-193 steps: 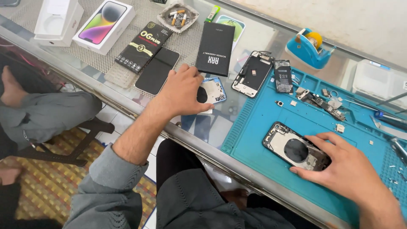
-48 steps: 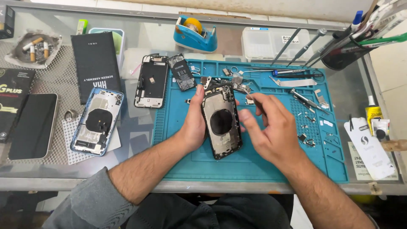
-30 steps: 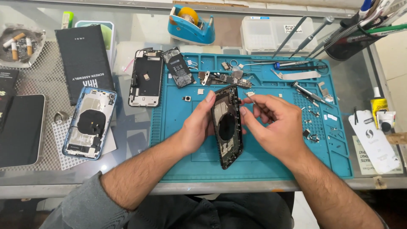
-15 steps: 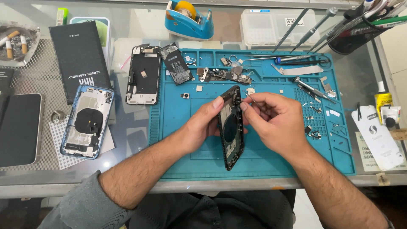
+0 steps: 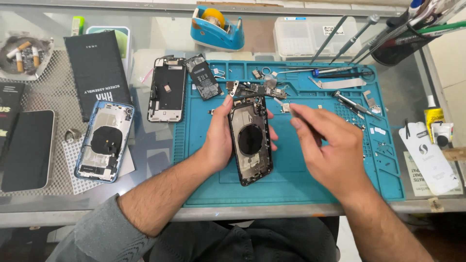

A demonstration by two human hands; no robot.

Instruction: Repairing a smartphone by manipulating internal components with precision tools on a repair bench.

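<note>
The black phone housing (image 5: 251,140), its inside facing up, is gripped along its edge by the left hand (image 5: 219,138) above the blue repair mat (image 5: 296,184); the right hand (image 5: 326,148), fingers loosely curled and empty, hovers just beside it.

Three phone housings (image 5: 251,139) (image 5: 103,141) (image 5: 166,95); one tape dispenser (image 5: 217,30).
</note>
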